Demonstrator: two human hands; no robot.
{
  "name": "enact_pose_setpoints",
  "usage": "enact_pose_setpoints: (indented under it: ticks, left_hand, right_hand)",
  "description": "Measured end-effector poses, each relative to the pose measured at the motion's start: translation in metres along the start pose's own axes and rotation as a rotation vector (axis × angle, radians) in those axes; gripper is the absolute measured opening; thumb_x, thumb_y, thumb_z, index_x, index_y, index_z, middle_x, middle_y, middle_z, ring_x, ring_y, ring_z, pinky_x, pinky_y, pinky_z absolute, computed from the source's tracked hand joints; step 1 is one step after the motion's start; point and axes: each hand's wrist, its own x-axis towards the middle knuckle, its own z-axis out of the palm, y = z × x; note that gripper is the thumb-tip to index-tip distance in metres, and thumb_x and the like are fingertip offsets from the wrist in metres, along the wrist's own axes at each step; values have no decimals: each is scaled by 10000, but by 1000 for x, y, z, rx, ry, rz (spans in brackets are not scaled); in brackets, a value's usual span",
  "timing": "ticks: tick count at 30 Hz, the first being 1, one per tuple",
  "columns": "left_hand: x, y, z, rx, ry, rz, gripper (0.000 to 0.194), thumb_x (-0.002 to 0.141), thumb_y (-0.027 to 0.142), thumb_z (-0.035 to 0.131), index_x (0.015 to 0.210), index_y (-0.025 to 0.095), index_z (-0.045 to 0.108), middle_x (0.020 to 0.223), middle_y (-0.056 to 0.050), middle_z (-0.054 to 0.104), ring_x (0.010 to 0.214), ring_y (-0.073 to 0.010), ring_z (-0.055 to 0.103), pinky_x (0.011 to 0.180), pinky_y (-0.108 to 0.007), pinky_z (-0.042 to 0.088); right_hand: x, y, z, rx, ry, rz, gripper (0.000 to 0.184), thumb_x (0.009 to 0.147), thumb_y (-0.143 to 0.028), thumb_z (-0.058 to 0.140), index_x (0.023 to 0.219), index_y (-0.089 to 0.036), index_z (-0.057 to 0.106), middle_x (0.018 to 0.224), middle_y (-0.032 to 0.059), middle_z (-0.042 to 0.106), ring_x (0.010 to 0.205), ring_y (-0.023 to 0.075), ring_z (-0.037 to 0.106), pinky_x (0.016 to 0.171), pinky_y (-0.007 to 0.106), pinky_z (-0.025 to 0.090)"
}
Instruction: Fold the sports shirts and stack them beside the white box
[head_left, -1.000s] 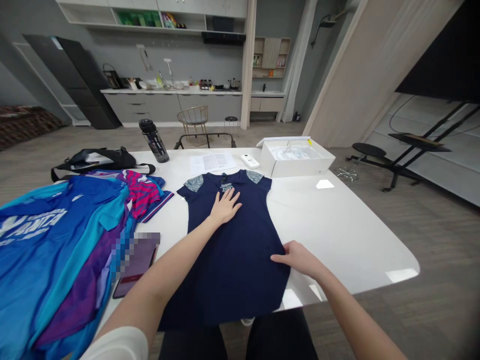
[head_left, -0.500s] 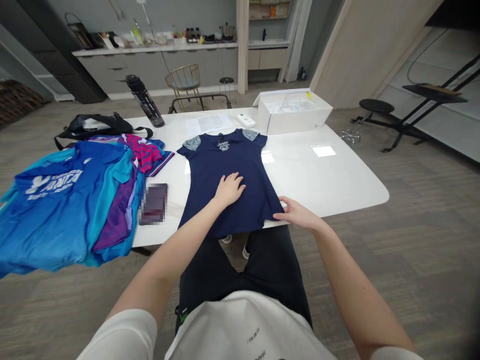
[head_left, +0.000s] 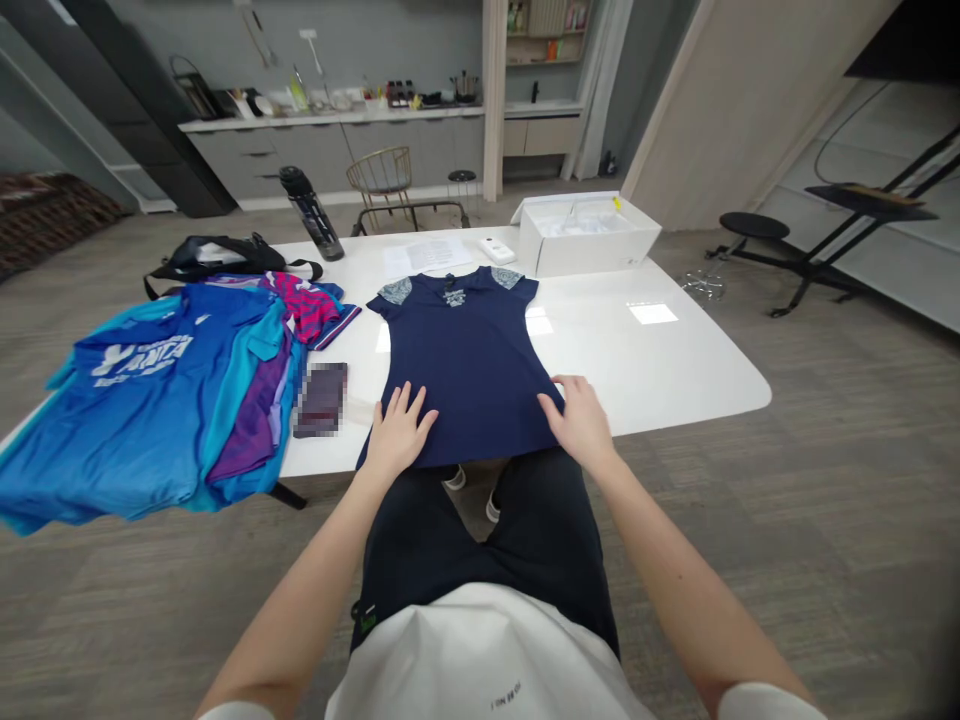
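A navy blue T-shirt [head_left: 472, 370] lies spread front up on the white table [head_left: 697, 375], with patterned grey shoulder patches and a pale print below the neckline. Its hem hangs over the table's near edge. On the lower left side of the shirt, my left hand [head_left: 397, 435] rests flat with fingers spread. My right hand [head_left: 583, 420] touches the right side edge of the shirt above the hem, thumb on the cloth and apart from the fingers. Neither hand grips the fabric.
Left of the shirt are a pile of blue and purple shirts [head_left: 172, 400], a blurred dark flat item [head_left: 322, 400] and a black bag [head_left: 225, 255]. Farther back stand a black bottle [head_left: 313, 215], papers [head_left: 427, 256], a white device [head_left: 496, 250] and an open white box [head_left: 592, 245].
My left hand has moved from the shirt's middle to its lower left side. My right hand has let go of the lower right corner and shifted slightly up the side edge.
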Motion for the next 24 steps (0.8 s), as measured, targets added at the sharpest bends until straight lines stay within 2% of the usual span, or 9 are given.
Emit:
enact_pose_setpoints:
  ticks: [2,5,8,11,14,17,21,24]
  left_hand:
    - [-2,-5,4,6,-14,-3,667,1036,573,299,1601,222,336,1671,-108,252,1544,-321,227,1230,-571,209]
    - [-8,-6,9,5,3,-1,660,1035,574,312,1604,241,328,1667,-98,266,1546,-308,224,1235,-557,201]
    - [-15,-7,7,-15,35,-3,639,1027,563,358,1586,252,370,1648,-94,322,1529,-316,268,1226,-549,230]
    - [-2,-14,-2,-74,78,-11,536,1022,487,413,1470,219,534,1540,-118,485,1416,-310,447,1187,-487,328]
    - [51,-33,-14,-170,136,-57,416,993,395,473,1324,199,632,1397,-120,586,1262,-287,569,1113,-421,426]
    - [134,-62,-20,-263,168,-146,412,947,343,531,1312,173,615,1350,-136,588,1242,-289,571,1097,-402,440]
    - [242,-102,-18,-344,102,-265,401,937,256,507,1296,99,593,1303,-178,600,1221,-274,580,1097,-367,424]
    - [295,-126,-12,-287,117,-340,425,952,248,482,1338,84,551,1338,-210,577,1264,-300,553,1092,-396,415]
  right_hand:
    - [10,-16,20,-55,-101,-185,551,1029,-500,359,1488,-228,495,1560,137,456,1451,336,389,1162,537,313]
    - [9,-19,43,-166,-225,-249,611,1038,-528,311,1575,-248,392,1645,93,336,1528,333,253,1213,593,186]
    - [-1,-9,47,-205,-219,-214,667,1026,-576,328,1590,-222,361,1646,122,326,1529,336,251,1205,612,186]
    - [11,-3,42,-156,-160,-181,593,1016,-549,380,1478,-204,517,1561,158,454,1452,346,386,1171,632,242]
    - [66,-4,43,-30,-58,-130,424,980,-489,474,1240,-222,675,1377,147,599,1290,318,537,1106,531,383]
    - [154,1,58,91,5,28,361,924,-466,554,1156,-225,690,1257,137,635,1201,318,576,1032,476,455]
    - [264,27,81,163,21,305,405,857,-407,632,1185,-173,677,1248,159,629,1164,307,596,1016,430,466]
    - [320,47,92,143,67,441,475,853,-398,639,1268,-167,648,1309,181,604,1219,332,570,1039,454,447]
